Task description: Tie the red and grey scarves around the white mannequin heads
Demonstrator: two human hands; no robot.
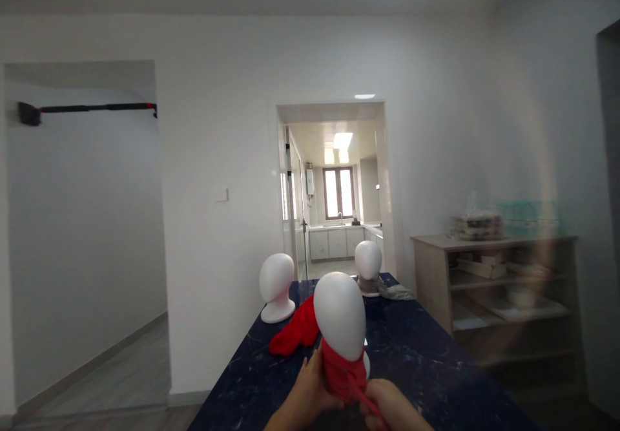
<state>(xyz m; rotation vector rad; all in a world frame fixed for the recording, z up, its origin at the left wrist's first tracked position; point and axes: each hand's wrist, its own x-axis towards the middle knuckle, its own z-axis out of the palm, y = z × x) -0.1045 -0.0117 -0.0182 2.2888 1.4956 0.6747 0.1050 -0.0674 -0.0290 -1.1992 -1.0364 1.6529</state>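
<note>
A white foam mannequin head (340, 311) stands close in front of me, slightly tilted, on the dark blue marbled table (411, 347). Around its neck is wrapped a red scarf (339, 367). My left hand (310, 389) is closed against the scarf on the left side of the neck, its fingertips partly hidden. A twisted strand of the scarf runs down into my right hand (390, 405), which grips it at the lower right of the neck. More red cloth (298, 327) lies spread on the table, behind and left of this head.
A bare white mannequin head (277, 285) stands at the table's left edge. Farther back, another head (369, 262) has a grey scarf (394, 290) at its base. A wooden shelf unit (431, 243) with boxes stands right; a doorway opens onto a kitchen behind.
</note>
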